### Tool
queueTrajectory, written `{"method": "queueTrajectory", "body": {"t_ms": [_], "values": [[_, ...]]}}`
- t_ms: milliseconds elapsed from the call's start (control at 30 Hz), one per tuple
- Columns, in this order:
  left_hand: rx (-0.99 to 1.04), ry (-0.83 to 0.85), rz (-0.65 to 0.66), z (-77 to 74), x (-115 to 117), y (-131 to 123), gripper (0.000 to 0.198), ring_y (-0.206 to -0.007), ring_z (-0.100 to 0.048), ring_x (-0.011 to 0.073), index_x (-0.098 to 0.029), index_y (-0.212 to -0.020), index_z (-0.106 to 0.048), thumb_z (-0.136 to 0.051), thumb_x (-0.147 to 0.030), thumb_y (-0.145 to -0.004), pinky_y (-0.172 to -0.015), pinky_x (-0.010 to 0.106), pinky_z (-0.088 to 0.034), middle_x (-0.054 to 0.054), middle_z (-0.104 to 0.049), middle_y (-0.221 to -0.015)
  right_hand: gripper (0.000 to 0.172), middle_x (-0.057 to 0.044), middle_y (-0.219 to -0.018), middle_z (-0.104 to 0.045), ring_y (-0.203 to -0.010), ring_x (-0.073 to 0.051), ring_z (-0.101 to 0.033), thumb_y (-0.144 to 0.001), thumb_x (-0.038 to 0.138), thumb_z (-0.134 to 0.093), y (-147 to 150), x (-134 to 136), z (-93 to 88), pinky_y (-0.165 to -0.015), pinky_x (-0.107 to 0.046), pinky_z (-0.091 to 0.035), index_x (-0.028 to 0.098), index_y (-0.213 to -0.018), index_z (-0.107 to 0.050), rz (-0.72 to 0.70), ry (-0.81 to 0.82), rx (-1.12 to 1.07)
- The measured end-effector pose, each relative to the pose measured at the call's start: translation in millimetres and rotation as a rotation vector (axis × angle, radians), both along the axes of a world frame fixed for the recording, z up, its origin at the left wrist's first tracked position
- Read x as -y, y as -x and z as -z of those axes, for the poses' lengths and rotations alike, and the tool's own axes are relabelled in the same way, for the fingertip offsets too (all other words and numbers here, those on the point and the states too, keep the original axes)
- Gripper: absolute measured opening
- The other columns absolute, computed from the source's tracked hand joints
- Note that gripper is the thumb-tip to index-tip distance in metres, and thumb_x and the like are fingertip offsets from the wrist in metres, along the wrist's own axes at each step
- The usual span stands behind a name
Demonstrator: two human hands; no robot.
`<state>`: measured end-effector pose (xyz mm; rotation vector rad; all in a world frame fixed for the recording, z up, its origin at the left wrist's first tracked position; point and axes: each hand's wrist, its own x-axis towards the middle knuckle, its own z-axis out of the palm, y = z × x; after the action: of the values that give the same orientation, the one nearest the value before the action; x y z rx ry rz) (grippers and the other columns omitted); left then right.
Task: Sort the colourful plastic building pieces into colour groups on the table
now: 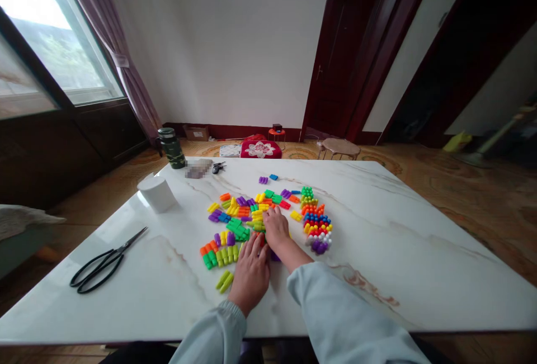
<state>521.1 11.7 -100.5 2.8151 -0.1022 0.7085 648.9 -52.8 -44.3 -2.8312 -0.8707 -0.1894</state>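
Colourful plastic building pieces [238,230] lie in a loose heap on the white marble-patterned table [176,297]. My left hand [251,274] rests at the heap's near side, fingers stretched over the pieces. Just beyond it, my right hand [276,228] reaches into the heap with its fingers curled down. Whatever is under those fingertips is hidden. Left of my left hand lies a green-yellow pair of pieces [225,281]. To the right of my right hand stands a curved group of knobbed pieces [318,221], in rows of green, orange, blue, red, yellow, white and purple.
Black-handled scissors [100,266] lie at the table's left. Behind them are a white roll-shaped object [156,193], a camouflage-patterned bottle [172,149] and a small dark item [217,168]. A purple piece [263,180] and a blue piece [273,176] sit farther back.
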Motion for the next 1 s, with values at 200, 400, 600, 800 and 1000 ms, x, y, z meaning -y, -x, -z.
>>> {"method": "queueTrajectory", "body": {"t_ms": [200,400,600,800,1000], "values": [[-0.004,-0.019,-0.006,-2.5,1,1,0.045,-0.138,-0.036,0.0307,-0.017,-0.126,-0.057,-0.047,-0.011,-0.083,-0.111,0.052,-0.036,0.012,-0.049,-0.143,0.037,-0.012,-0.119,-0.06,-0.107,-0.024,-0.055,-0.092,0.007,-0.035,0,-6,-5.2,-0.078,-0.031,-0.049,0.016,-0.111,-0.065,0.1,0.086,-0.051],[0.009,-0.034,-0.002,0.3,0,-1,0.038,-0.139,-0.035,0.0302,-0.018,-0.122,-0.058,-0.047,-0.013,-0.086,-0.111,0.052,-0.036,0.012,-0.049,-0.142,0.035,-0.012,-0.117,-0.062,-0.106,-0.022,-0.058,-0.092,0.005,-0.034,0,3,-9.2,-0.081,-0.031,-0.049,0.014,-0.112,-0.062,0.117,0.084,-0.058],[0.021,-0.053,0.016,3.0,-3,-2,0.035,-0.138,-0.036,0.0304,-0.018,-0.12,-0.058,-0.046,-0.014,-0.088,-0.109,0.052,-0.038,0.012,-0.05,-0.141,0.036,-0.011,-0.113,-0.062,-0.101,-0.02,-0.06,-0.093,0.008,-0.037,20,29,3.5,-0.082,-0.029,-0.049,0.017,-0.12,-0.058,0.066,-0.097,-0.008],[0.012,-0.053,0.013,1.7,-2,0,0.038,-0.139,-0.034,0.031,-0.019,-0.123,-0.057,-0.048,-0.014,-0.087,-0.11,0.053,-0.037,0.011,-0.049,-0.142,0.038,-0.006,-0.117,-0.06,-0.104,-0.015,-0.06,-0.089,0.008,-0.044,24,49,7.2,-0.082,-0.022,-0.047,0.023,-0.12,-0.061,0.163,-0.406,-0.05],[-0.009,-0.042,-0.007,-5.4,1,1,0.04,-0.138,-0.036,0.0314,-0.02,-0.126,-0.057,-0.047,-0.015,-0.088,-0.108,0.053,-0.039,0.012,-0.048,-0.143,0.029,-0.006,-0.108,-0.065,-0.104,-0.022,-0.06,-0.081,0.03,-0.067,12,57,-3.0,-0.085,-0.029,-0.046,0.023,-0.109,-0.067,0.179,-0.214,-0.191]]}}
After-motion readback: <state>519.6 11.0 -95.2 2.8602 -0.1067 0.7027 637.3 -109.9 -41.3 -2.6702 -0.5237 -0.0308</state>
